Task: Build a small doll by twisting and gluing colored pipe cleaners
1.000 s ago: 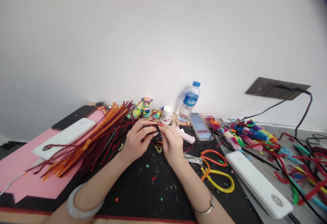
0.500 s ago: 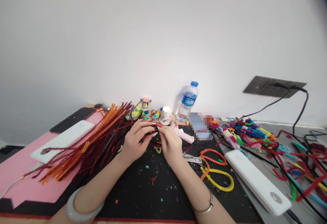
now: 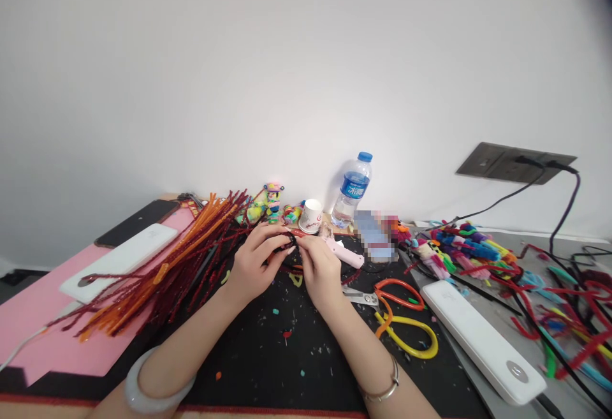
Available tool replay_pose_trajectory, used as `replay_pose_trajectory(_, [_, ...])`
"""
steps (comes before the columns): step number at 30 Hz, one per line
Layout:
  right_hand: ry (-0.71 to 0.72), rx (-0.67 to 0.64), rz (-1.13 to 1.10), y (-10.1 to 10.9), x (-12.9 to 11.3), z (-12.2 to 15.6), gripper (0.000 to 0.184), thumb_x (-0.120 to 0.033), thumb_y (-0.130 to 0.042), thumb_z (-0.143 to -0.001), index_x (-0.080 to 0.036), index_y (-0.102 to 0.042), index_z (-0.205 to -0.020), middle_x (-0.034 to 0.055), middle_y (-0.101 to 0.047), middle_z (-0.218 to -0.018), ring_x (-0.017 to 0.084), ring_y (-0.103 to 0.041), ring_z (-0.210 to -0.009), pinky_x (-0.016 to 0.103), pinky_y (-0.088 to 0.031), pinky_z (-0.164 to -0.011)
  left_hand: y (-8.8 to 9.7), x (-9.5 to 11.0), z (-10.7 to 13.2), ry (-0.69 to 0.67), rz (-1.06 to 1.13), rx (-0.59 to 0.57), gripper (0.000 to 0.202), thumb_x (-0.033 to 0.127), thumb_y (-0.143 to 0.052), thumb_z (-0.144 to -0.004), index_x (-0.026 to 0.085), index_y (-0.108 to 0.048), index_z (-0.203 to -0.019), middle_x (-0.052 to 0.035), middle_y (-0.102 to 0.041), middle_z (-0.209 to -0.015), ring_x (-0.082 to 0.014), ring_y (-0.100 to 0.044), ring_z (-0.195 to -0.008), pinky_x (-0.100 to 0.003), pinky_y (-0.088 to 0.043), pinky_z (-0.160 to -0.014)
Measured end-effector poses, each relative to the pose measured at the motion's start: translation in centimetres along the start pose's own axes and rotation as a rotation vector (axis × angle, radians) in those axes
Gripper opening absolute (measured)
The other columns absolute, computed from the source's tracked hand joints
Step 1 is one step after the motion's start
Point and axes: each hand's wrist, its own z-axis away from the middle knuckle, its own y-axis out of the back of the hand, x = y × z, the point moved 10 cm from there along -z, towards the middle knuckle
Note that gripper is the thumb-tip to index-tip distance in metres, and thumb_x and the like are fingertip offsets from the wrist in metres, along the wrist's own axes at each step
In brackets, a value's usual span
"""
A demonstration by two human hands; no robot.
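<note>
My left hand (image 3: 262,258) and my right hand (image 3: 319,269) meet above the black mat (image 3: 258,368), fingertips pinched close together. Between them is a small dark pipe-cleaner piece (image 3: 291,239), black with some red or orange near it; the fingers cover most of it. Both hands are closed on this piece, the left from its left side and the right from its right side. Scissors (image 3: 366,298) with red-orange and yellow handles lie just right of my right wrist. A bundle of dark red and orange pipe cleaners (image 3: 157,275) lies left of my left hand.
Behind the hands stand a paper cup (image 3: 312,216), a water bottle (image 3: 352,189) and a small colourful figure (image 3: 272,201). White power banks (image 3: 482,339) flank the mat. A pink tool (image 3: 348,254), a blurred phone (image 3: 375,235) and tangled pipe cleaners (image 3: 581,298) with cables are at right.
Both hands keep almost the same place and grip. The dark piece between the fingertips shows slightly more. The whole view has shifted very little.
</note>
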Motion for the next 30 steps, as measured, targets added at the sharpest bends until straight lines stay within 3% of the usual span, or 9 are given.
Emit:
replay_pose_trajectory(6, [0.021,-0.002,-0.001,0.0,0.1,0.0,0.031,-0.011,-0.040,-0.088,-0.020,-0.059,-0.111,0.0096,-0.065,-0.103,0.018,-0.060,-0.098,0.034,-0.050,-0.086,-0.3,-0.8,0.0,0.061,0.031,-0.030,0.019,0.013,-0.053,-0.081,0.020,-0.057,-0.098,-0.0082,-0.058,-0.112,-0.0176,-0.057,-0.102,-0.036,-0.048,-0.090])
replay_pose_trajectory(11, [-0.008,-0.043,0.012,-0.4,0.4,0.1,0.032,-0.011,-0.041,-0.088,-0.020,-0.058,-0.113,0.0090,-0.064,-0.104,0.017,-0.058,-0.100,0.033,-0.049,-0.087,-0.1,-0.8,0.1,0.034,-0.018,-0.020,0.019,0.014,-0.053,-0.081,0.020,-0.057,-0.099,-0.0064,-0.061,-0.102,-0.0165,-0.058,-0.097,-0.034,-0.049,-0.087])
replay_pose_trajectory(16, [-0.090,-0.057,0.048,0.2,1.3,0.0,0.039,-0.011,-0.039,-0.086,-0.017,-0.047,-0.123,0.0106,-0.057,-0.115,0.019,-0.052,-0.109,0.037,-0.042,-0.094,0.5,-1.5,0.2,0.060,-0.056,0.019,0.016,0.013,-0.053,-0.081,0.018,-0.057,-0.095,-0.0072,-0.062,-0.099,-0.0160,-0.059,-0.095,-0.032,-0.049,-0.085])
replay_pose_trajectory(21, [-0.293,0.008,0.303,2.6,5.0,0.3,0.046,-0.008,-0.042,-0.076,-0.014,-0.044,-0.122,0.0144,-0.055,-0.113,0.026,-0.048,-0.105,0.045,-0.040,-0.089,1.2,-2.1,0.2,0.083,-0.078,0.066,0.013,0.013,-0.054,-0.080,0.018,-0.057,-0.092,-0.0072,-0.062,-0.099,-0.0157,-0.059,-0.094,-0.031,-0.049,-0.084])
replay_pose_trajectory(25, [-0.537,-0.077,0.540,3.6,8.5,1.5,0.059,-0.010,-0.050,-0.067,-0.014,-0.042,-0.125,0.0188,-0.051,-0.117,0.035,-0.046,-0.105,0.053,-0.037,-0.085,1.7,-2.8,0.3,0.126,-0.089,0.109,0.011,0.015,-0.056,-0.080,0.018,-0.058,-0.090,-0.0061,-0.063,-0.096,-0.0162,-0.060,-0.092,-0.031,-0.048,-0.083])
replay_pose_trajectory(27, [-0.648,-0.159,0.618,3.6,9.7,2.3,0.063,-0.016,-0.054,-0.065,-0.015,-0.040,-0.127,0.0195,-0.049,-0.118,0.037,-0.045,-0.104,0.055,-0.035,-0.083,2.1,-3.7,0.4,0.209,-0.054,0.153,0.009,0.018,-0.057,-0.079,0.018,-0.059,-0.088,-0.0060,-0.063,-0.095,-0.0170,-0.060,-0.092,-0.031,-0.047,-0.083])
replay_pose_trajectory(30, [-0.770,-0.286,0.685,3.3,10.8,3.3,0.062,-0.023,-0.055,-0.066,-0.019,-0.040,-0.127,0.0167,-0.047,-0.117,0.037,-0.044,-0.106,0.054,-0.034,-0.084,3.0,-6.2,1.2,0.446,0.089,0.276,0.011,0.024,-0.058,-0.079,0.017,-0.058,-0.088,-0.0049,-0.063,-0.091,-0.0165,-0.060,-0.089,-0.029,-0.047,-0.081])
